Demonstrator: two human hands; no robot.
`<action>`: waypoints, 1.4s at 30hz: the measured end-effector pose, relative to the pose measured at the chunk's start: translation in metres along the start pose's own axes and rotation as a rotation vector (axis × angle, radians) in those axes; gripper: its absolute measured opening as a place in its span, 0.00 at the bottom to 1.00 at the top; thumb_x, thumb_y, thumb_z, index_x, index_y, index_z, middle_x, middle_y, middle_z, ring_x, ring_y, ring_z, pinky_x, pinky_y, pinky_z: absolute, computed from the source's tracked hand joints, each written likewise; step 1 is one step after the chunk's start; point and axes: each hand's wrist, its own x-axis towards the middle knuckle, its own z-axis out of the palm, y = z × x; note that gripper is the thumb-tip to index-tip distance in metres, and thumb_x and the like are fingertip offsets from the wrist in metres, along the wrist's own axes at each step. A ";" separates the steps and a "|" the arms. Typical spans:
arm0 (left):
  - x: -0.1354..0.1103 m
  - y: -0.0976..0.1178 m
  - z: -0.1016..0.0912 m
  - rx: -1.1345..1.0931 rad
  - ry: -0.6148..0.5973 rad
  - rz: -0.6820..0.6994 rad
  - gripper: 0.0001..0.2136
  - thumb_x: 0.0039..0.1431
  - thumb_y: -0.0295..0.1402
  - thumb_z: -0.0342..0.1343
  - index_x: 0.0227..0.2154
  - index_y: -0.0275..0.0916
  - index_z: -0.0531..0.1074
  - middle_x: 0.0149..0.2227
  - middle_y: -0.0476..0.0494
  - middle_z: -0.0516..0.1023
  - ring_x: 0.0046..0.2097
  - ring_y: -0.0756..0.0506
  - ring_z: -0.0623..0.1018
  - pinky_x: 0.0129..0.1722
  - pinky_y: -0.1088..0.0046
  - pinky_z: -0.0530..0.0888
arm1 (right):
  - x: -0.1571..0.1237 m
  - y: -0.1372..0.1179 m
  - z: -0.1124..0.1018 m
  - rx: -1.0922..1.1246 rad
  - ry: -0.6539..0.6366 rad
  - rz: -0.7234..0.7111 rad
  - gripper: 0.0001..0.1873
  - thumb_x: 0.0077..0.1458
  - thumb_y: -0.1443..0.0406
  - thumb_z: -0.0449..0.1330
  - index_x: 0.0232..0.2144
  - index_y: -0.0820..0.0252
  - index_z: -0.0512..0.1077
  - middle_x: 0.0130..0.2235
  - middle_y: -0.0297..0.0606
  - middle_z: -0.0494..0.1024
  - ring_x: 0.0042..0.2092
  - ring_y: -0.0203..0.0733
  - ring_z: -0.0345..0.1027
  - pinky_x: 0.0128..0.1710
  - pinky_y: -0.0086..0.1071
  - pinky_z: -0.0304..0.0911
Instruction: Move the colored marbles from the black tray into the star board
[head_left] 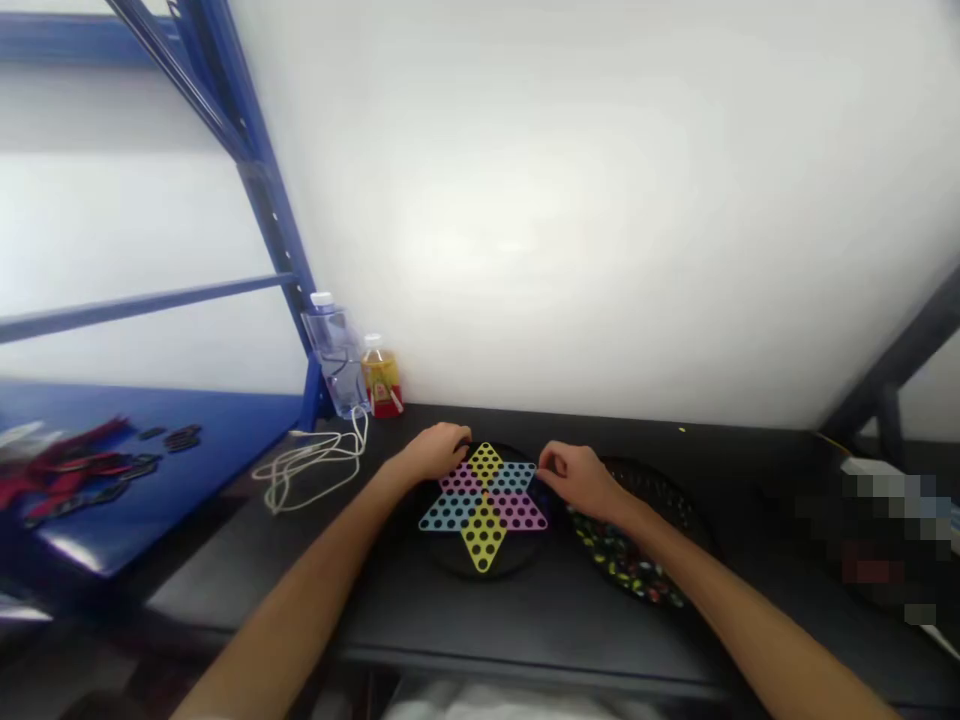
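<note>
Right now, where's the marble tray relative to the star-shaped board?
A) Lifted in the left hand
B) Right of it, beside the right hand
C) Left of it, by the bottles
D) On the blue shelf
B: the round black tray of marbles lies on the dark table right of the Chinese checkers board, beside the right hand.

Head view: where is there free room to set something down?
Free tabletop runs in front of the Chinese checkers board and marble tray, below the white cable. It is crowded between board and tray, at the right hand.
</note>
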 end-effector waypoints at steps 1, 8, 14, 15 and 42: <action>0.000 0.000 0.000 0.000 0.000 -0.002 0.11 0.60 0.34 0.49 0.40 0.41 0.74 0.40 0.41 0.79 0.42 0.43 0.77 0.41 0.70 0.71 | -0.001 -0.002 0.001 -0.100 -0.021 -0.001 0.07 0.54 0.61 0.59 0.33 0.58 0.73 0.23 0.31 0.70 0.27 0.36 0.62 0.29 0.29 0.52; -0.001 0.000 0.000 0.010 -0.001 0.000 0.11 0.60 0.33 0.48 0.40 0.41 0.74 0.40 0.41 0.79 0.42 0.43 0.77 0.41 0.70 0.71 | -0.005 -0.009 0.010 -0.364 -0.101 0.023 0.10 0.57 0.60 0.56 0.38 0.55 0.74 0.32 0.40 0.78 0.36 0.45 0.71 0.34 0.32 0.55; 0.000 -0.001 0.000 0.011 -0.001 0.010 0.11 0.61 0.34 0.48 0.40 0.42 0.74 0.40 0.42 0.79 0.42 0.43 0.77 0.40 0.70 0.71 | -0.002 -0.008 0.007 -0.108 -0.010 0.050 0.08 0.53 0.60 0.57 0.30 0.58 0.73 0.25 0.36 0.73 0.29 0.39 0.65 0.30 0.31 0.53; 0.000 0.000 0.000 0.010 -0.001 0.014 0.11 0.61 0.34 0.48 0.40 0.42 0.74 0.40 0.42 0.79 0.42 0.43 0.77 0.41 0.70 0.71 | -0.001 -0.007 0.005 0.028 0.021 0.090 0.09 0.53 0.60 0.56 0.28 0.59 0.71 0.22 0.34 0.69 0.26 0.37 0.61 0.28 0.30 0.52; 0.002 0.005 -0.004 0.019 -0.020 0.021 0.11 0.62 0.33 0.47 0.41 0.42 0.73 0.41 0.43 0.78 0.43 0.43 0.77 0.43 0.70 0.70 | -0.009 -0.013 -0.005 -0.067 -0.169 -0.150 0.10 0.51 0.65 0.59 0.32 0.56 0.81 0.25 0.34 0.77 0.27 0.36 0.65 0.29 0.29 0.54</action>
